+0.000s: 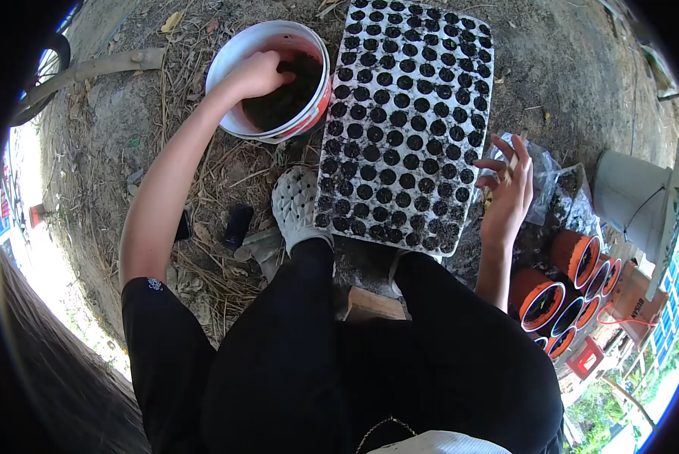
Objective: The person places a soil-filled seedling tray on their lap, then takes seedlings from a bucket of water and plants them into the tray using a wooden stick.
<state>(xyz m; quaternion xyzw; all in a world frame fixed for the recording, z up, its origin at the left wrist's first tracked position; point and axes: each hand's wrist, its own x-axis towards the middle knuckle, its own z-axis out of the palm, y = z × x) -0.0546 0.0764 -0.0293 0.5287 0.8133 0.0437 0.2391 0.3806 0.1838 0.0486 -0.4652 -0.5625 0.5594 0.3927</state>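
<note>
My left hand [261, 74] reaches inside a white and red bucket [224, 66]. Its thumb shows over the dark contents [283, 102], while the other fingers are turned away, so whether they hold anything is hidden. To the right of the bucket lies a white seedling tray [391, 157], its many round cells filled with dark soil. Beside the tray's right edge, my right hand [510, 181] is held with its fingers apart. A small pale thing shows at those fingers, too small to name.
Orange-red pots [532, 296] are grouped at the lower right, near a clear plastic bag [544, 178] and a grey-white container [631, 189]. A shoe [294, 203] stands against the tray. A dark phone-like object [238, 225] lies on the straw-strewn ground. A wooden pole [105, 68] lies upper left.
</note>
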